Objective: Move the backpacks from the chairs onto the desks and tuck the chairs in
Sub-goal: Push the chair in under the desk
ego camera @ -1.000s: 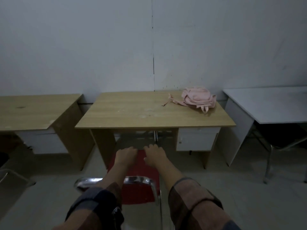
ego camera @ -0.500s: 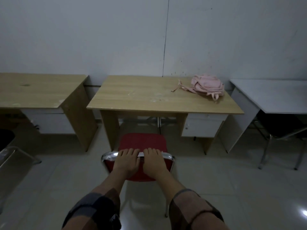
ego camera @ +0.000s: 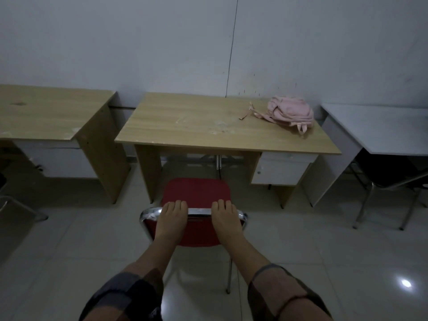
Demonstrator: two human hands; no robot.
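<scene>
A red chair point(ego camera: 195, 191) with a chrome frame stands on the floor in front of the middle wooden desk point(ego camera: 196, 126), its seat just short of the desk's front edge. My left hand point(ego camera: 172, 216) and my right hand point(ego camera: 225, 217) both grip the chrome top bar of the backrest, fingers curled over it, a hand's width apart. A pink backpack point(ego camera: 289, 111) lies on the far right corner of that desk, one strap trailing left.
Another wooden desk point(ego camera: 46, 114) stands to the left, a white desk point(ego camera: 379, 128) to the right with a dark chair point(ego camera: 391, 177) tucked under it. Part of a chrome chair frame point(ego camera: 20, 209) shows at the left edge. Pale tiled floor lies around me.
My hands went from the seat area to the backrest's top bar, then spread apart along it. The view has drawn back, so the whole chair now shows.
</scene>
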